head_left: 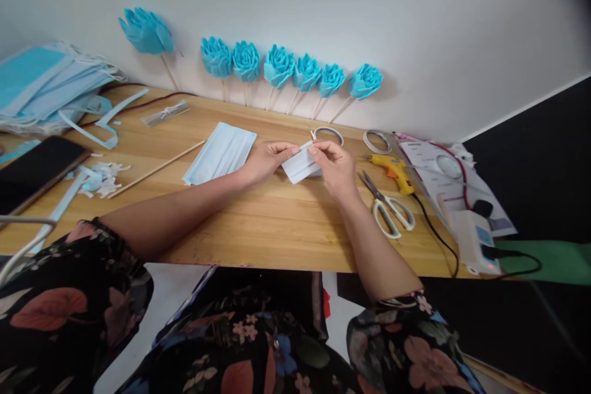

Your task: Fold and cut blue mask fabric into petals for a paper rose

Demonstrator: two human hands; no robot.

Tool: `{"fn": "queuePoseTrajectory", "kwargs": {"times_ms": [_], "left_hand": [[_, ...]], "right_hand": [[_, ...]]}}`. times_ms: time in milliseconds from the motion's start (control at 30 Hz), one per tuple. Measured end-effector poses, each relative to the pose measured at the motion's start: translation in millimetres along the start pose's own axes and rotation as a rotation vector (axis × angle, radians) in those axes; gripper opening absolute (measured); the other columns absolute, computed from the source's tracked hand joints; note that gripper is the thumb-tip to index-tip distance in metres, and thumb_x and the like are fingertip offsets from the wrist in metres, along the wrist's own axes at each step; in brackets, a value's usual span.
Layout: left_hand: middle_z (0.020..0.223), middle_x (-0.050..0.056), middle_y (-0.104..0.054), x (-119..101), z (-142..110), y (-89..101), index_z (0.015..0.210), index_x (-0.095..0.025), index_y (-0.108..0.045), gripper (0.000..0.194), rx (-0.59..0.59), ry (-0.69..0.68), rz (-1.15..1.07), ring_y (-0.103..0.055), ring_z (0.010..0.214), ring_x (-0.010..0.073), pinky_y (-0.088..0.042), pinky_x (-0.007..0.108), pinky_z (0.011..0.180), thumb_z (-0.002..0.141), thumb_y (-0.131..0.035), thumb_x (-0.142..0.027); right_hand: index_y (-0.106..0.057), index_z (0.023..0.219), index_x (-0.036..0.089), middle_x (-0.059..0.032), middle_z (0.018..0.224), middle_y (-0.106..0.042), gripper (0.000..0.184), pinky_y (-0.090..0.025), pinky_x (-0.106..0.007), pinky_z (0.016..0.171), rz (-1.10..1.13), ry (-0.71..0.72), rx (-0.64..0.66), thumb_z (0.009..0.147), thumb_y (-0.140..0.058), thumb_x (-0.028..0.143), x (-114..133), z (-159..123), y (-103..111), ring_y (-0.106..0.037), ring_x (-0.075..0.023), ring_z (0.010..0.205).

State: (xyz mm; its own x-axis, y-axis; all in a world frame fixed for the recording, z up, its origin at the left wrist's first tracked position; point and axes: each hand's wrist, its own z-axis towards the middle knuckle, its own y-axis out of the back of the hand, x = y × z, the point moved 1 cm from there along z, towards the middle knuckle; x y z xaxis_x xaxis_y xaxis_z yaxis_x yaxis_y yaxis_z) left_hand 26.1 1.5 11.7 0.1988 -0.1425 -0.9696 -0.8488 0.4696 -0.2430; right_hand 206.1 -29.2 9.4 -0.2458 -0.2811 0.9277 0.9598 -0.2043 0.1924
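Between both hands, over the middle of the table, is a small piece of pale face-mask fabric [299, 166]. My left hand [270, 160] pinches its upper left edge between thumb and finger. The top right corner is pinched by my right hand [336, 166]. Left of them lies a stack of pleated light-blue face masks [221, 152], beside my left wrist. Just behind the right hand sits a roll of tape [330, 130], partly covered. White-handled scissors [386, 206] rest open-bladed to the right of my right wrist.
Blue flowers on sticks [279, 66] lean along the wall. A yellow glue gun [392, 172], second tape roll [377, 141] and power strip [478, 240] are at right. Leftward are a wooden stick [157, 169], fabric scraps [102, 178], a phone [39, 169] and piled masks [46, 86].
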Motion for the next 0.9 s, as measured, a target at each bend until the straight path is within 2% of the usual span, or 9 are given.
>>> {"fn": "queuePoseTrajectory", "kwargs": {"times_ms": [67, 200, 333, 467, 667, 900], "left_hand": [[0.073, 0.000, -0.068, 0.7, -0.2, 0.2, 0.082, -0.014, -0.074, 0.034, 0.007, 0.001, 0.019, -0.054, 0.063, 0.0082, -0.040, 0.022, 0.060, 0.075, -0.079, -0.047], [0.074, 0.000, -0.068, 2.6, 0.0, 1.3, 0.083, -0.015, -0.073, 0.037, 0.023, -0.013, 0.044, -0.054, 0.063, 0.0087, -0.041, 0.022, 0.059, 0.076, -0.078, -0.051], [0.070, 0.001, -0.065, 3.2, 0.2, 1.2, 0.081, -0.014, -0.072, 0.046, 0.046, -0.019, 0.049, -0.054, 0.061, 0.0092, -0.040, 0.022, 0.056, 0.075, -0.077, -0.059], [0.069, 0.003, -0.064, 2.5, 0.3, -0.1, 0.081, -0.014, -0.071, 0.057, 0.046, -0.001, 0.015, -0.056, 0.061, 0.0115, -0.042, 0.024, 0.055, 0.078, -0.069, -0.070], [0.070, 0.001, -0.066, 4.5, 2.3, 1.7, 0.084, -0.014, -0.072, 0.041, 0.015, 0.020, 0.093, -0.056, 0.059, 0.0098, -0.043, 0.023, 0.056, 0.074, -0.079, -0.053], [0.070, 0.000, -0.067, 6.2, 3.3, 4.0, 0.084, -0.014, -0.071, 0.035, 0.005, 0.018, 0.128, -0.057, 0.058, 0.0092, -0.045, 0.022, 0.056, 0.077, -0.078, -0.047]], "right_hand": [[-0.074, 0.084, 0.023, 0.0010, 0.081, -0.073, 0.024, -0.052, -0.029, 0.073, 0.018, -0.024, -0.019, 0.081, -0.074, 0.046, -0.6, -0.5, -1.8, -0.064, -0.0144, 0.075], [-0.072, 0.082, 0.023, 0.0028, 0.076, -0.071, 0.020, -0.049, -0.025, 0.066, 0.070, -0.022, -0.031, 0.079, -0.076, 0.042, 0.1, -0.5, -3.9, -0.060, -0.0117, 0.067], [-0.071, 0.081, 0.023, 0.0033, 0.076, -0.070, 0.018, -0.049, -0.026, 0.068, 0.040, 0.006, -0.024, 0.079, -0.076, 0.040, 1.2, 0.0, -3.4, -0.059, -0.0114, 0.069], [-0.070, 0.083, 0.023, 0.0025, 0.078, -0.070, 0.018, -0.050, -0.027, 0.072, 0.008, 0.017, -0.025, 0.079, -0.075, 0.040, 1.8, 0.2, -3.3, -0.061, -0.0126, 0.073], [-0.068, 0.097, 0.024, 0.0011, 0.084, -0.069, 0.027, -0.052, -0.029, 0.071, -0.002, 0.005, -0.030, 0.078, -0.075, 0.042, 1.4, -0.1, -5.7, -0.063, -0.0139, 0.076], [-0.067, 0.104, 0.026, 0.0015, 0.085, -0.068, 0.032, -0.052, -0.029, 0.068, 0.013, -0.005, -0.006, 0.077, -0.076, 0.039, 1.1, 0.3, -6.4, -0.063, -0.0142, 0.075]]}}
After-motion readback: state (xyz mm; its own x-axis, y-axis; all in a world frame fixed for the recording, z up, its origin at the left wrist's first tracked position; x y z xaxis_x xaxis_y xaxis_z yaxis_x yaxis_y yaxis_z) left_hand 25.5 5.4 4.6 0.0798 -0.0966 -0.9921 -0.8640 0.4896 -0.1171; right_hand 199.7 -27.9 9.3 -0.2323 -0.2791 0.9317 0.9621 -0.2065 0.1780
